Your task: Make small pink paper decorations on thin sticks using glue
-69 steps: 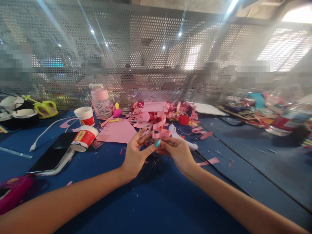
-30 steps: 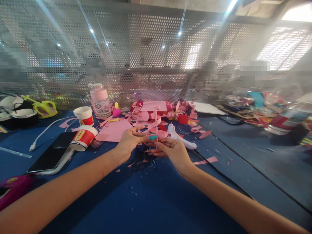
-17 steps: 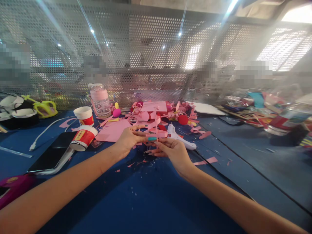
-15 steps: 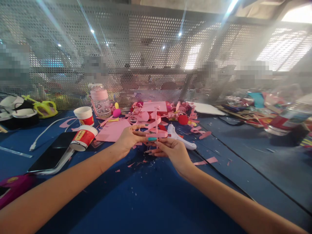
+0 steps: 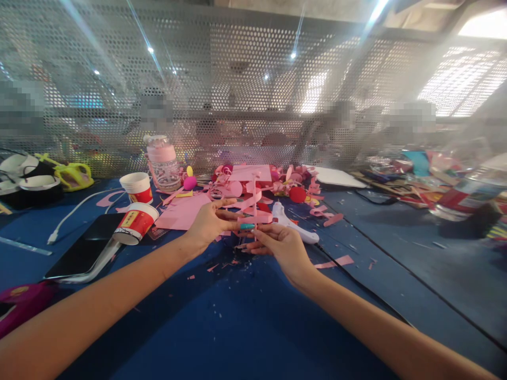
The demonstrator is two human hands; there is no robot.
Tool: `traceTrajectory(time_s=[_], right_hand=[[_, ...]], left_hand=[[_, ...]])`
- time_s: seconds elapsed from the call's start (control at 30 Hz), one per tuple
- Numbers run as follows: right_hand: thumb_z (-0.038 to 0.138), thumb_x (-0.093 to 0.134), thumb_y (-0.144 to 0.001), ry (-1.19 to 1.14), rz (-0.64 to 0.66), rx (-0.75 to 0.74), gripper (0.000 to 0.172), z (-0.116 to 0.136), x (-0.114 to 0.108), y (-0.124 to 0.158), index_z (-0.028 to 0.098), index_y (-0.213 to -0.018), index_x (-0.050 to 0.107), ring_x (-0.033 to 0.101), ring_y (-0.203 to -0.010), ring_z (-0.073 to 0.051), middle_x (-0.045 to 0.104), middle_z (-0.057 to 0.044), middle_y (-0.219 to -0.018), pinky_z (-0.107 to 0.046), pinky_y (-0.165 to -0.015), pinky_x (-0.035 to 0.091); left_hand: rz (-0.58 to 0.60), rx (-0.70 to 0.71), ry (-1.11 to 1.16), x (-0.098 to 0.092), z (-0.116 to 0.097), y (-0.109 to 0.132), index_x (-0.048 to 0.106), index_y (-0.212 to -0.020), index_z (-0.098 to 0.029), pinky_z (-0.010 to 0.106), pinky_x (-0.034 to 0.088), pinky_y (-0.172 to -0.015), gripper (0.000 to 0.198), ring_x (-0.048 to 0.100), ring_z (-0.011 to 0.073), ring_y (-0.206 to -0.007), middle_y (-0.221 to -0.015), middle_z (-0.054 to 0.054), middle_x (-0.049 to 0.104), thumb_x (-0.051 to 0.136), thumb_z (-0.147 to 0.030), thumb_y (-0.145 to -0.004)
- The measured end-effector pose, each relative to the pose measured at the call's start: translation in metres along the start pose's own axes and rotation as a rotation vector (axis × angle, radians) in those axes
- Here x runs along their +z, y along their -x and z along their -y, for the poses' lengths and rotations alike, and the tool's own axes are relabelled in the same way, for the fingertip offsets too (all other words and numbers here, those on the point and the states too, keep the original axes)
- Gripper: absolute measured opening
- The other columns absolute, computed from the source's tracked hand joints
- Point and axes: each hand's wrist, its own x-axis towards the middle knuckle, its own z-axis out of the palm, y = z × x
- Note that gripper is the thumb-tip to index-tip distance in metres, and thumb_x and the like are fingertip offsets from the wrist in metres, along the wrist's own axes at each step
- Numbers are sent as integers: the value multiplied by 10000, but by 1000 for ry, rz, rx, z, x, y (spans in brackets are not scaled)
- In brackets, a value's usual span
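Note:
Between my hands, over the blue table (image 5: 222,327), stands an upright pink stick with pink paper strips (image 5: 253,203) curling off it. My left hand (image 5: 209,224) pinches a strip at its left side. My right hand (image 5: 281,245) is closed on the lower part of the stick, its fingertips close to the left hand's teal-nailed finger. Just behind my right hand lies a white glue gun (image 5: 295,226), its black cord running to the right. A sheet of pink paper (image 5: 182,212) lies behind my left hand.
Pink and red paper pieces are heaped at the back. To the left are two paper cups (image 5: 135,224), a phone (image 5: 89,248), a white cable and a pink-lidded bottle (image 5: 163,163). A plastic container (image 5: 459,195) stands at the right, before a perforated metal screen (image 5: 253,79).

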Motion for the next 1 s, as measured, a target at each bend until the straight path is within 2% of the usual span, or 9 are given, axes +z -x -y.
traceTrajectory(time_s=[0.37, 0.63, 0.83, 1.0], right_hand=[[299, 705, -607, 7, 21, -5, 253, 0, -1, 0, 115, -763, 630, 664, -553, -133, 713, -71, -763, -209, -521, 544], [311, 719, -581, -21, -3, -30, 268, -1, -2, 0, 121, -734, 609, 658, -532, -137, 685, -24, -643, -217, -523, 544], [335, 740, -545, -57, 19, -61, 294, -3, -3, -2, 136, -715, 605, 648, -523, -138, 648, 7, -587, -232, -517, 543], [338, 739, -551, -38, -26, -86, 296, -3, -2, -1, 137, -732, 620, 620, -482, -126, 636, 11, -550, -241, -480, 533]], left_hand=[[-1, -3, 38, 0, 1, -1, 554, -1077, -101, 287, 511, -640, 673, 633, 153, -655, -714, 51, 681, 797, -84, -450], [18, -12, 91, 2, 2, 0, 551, -1051, -101, 299, 506, -665, 655, 616, 136, -647, -729, 30, 652, 788, -67, -442], [118, -47, 83, 2, 10, 0, 568, -1037, -115, 303, 453, -804, 620, 611, 152, -839, -978, 106, 647, 792, -104, -459], [334, -18, 133, 10, 20, 6, 632, -900, -100, 280, 453, -772, 358, 624, 155, -807, -912, 104, 673, 743, -235, -588]])
